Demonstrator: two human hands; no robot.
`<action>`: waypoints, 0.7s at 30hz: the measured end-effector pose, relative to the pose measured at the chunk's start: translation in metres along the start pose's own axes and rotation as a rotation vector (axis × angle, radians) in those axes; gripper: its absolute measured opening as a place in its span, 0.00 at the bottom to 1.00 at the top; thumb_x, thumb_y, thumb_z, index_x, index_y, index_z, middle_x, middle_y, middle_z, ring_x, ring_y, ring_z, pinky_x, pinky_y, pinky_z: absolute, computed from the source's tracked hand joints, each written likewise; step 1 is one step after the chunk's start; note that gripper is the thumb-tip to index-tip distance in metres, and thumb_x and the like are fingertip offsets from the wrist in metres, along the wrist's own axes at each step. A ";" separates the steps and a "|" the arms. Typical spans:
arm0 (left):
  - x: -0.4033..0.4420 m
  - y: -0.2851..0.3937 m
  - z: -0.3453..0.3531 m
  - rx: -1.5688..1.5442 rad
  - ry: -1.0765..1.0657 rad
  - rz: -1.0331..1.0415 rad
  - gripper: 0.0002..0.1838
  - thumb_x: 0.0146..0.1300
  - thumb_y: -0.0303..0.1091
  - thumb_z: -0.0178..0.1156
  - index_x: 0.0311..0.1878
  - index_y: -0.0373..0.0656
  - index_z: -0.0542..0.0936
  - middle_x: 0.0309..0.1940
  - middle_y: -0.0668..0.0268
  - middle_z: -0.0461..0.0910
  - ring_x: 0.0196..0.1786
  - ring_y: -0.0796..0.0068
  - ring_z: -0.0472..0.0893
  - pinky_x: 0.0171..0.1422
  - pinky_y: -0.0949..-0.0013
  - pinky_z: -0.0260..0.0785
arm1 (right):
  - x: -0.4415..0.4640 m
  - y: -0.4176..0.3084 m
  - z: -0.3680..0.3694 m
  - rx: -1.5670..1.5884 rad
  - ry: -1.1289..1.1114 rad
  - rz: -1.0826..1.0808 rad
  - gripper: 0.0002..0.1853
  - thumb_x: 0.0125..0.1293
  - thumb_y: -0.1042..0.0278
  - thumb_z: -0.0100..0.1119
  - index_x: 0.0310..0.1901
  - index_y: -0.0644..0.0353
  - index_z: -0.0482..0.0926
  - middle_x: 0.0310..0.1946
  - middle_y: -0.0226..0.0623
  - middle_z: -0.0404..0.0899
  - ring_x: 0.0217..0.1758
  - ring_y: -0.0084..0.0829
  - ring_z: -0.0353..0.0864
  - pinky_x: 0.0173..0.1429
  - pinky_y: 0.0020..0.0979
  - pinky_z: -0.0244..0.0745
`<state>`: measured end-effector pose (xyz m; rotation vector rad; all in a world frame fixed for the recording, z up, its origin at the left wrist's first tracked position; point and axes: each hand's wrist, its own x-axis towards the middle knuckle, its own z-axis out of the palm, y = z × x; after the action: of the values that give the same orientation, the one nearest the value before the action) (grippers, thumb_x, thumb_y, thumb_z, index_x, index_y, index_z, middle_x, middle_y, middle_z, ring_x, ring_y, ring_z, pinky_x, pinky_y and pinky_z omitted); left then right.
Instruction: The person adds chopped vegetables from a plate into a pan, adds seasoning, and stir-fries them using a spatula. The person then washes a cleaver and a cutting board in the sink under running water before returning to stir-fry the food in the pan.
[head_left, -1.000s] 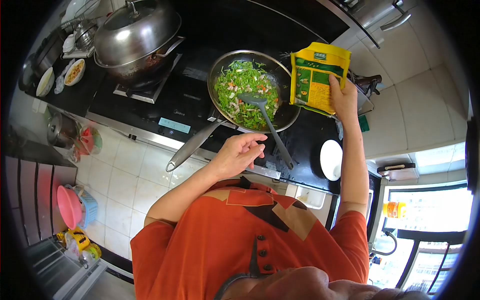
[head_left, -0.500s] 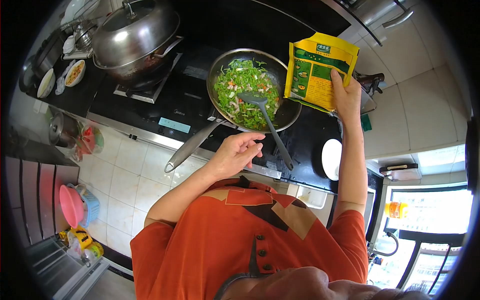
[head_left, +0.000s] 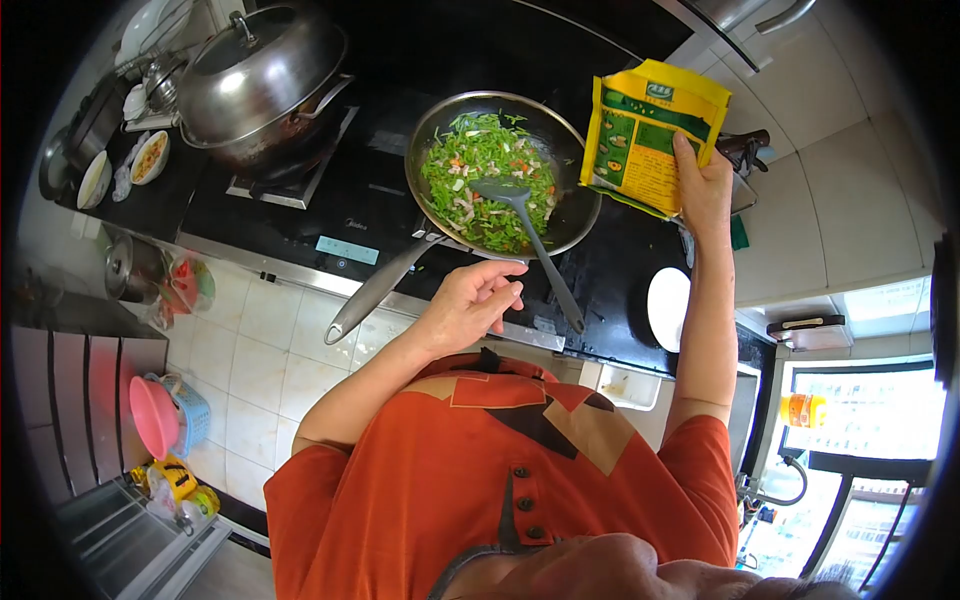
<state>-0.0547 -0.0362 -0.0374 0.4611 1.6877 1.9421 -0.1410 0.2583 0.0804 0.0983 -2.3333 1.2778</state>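
My right hand (head_left: 706,185) grips a yellow and green seasoning packet (head_left: 652,140) by its side, thumb across the printed face. The packet is up at the right edge of the frying pan (head_left: 585,222). Chopped green vegetables (head_left: 480,150) with small pink and orange bits lie in the pan. A grey spatula (head_left: 545,255) rests in it, blade on the food and handle over the rim toward me. Just below the pan, my left hand (head_left: 472,305) holds nothing, its fingers loosely bent and apart, near the spatula handle and the pan handle (head_left: 385,285).
A lidded steel wok (head_left: 262,85) stands on the left burner of the black hob (head_left: 290,215). Two bowls, one with food (head_left: 150,157), sit at far left. A white plate (head_left: 668,308) lies on the counter at right. A pink basin (head_left: 153,415) is low on the left.
The packet in my right hand has shifted slightly right, a little farther from the pan. My left hand stays almost still. The whole view has tilted a little.
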 end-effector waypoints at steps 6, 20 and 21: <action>0.003 0.003 0.006 -0.013 -0.008 -0.018 0.17 0.71 0.34 0.52 0.60 0.41 0.74 0.34 0.65 0.81 0.24 0.84 0.76 0.24 0.80 0.66 | -0.027 0.009 -0.028 -0.103 0.048 0.163 0.15 0.70 0.64 0.54 0.46 0.71 0.78 0.36 0.37 0.83 0.37 0.22 0.76 0.44 0.28 0.72; 0.068 0.049 0.081 -0.079 -0.075 0.190 0.37 0.74 0.57 0.37 0.77 0.50 0.40 0.75 0.51 0.44 0.72 0.53 0.59 0.68 0.53 0.61 | -0.098 0.027 -0.055 0.434 0.470 0.012 0.12 0.70 0.65 0.57 0.45 0.67 0.80 0.39 0.28 0.81 0.41 0.18 0.74 0.46 0.25 0.70; 0.072 0.050 0.087 -0.085 -0.088 0.188 0.37 0.74 0.57 0.37 0.77 0.50 0.41 0.75 0.52 0.44 0.72 0.54 0.59 0.68 0.53 0.61 | -0.107 0.035 -0.069 0.397 0.502 0.060 0.13 0.70 0.65 0.57 0.45 0.68 0.80 0.38 0.28 0.81 0.41 0.18 0.74 0.46 0.25 0.71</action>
<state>-0.0712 0.0718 0.0205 0.6840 1.5480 2.0847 -0.0308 0.3166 0.0380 -0.1504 -1.6563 1.5690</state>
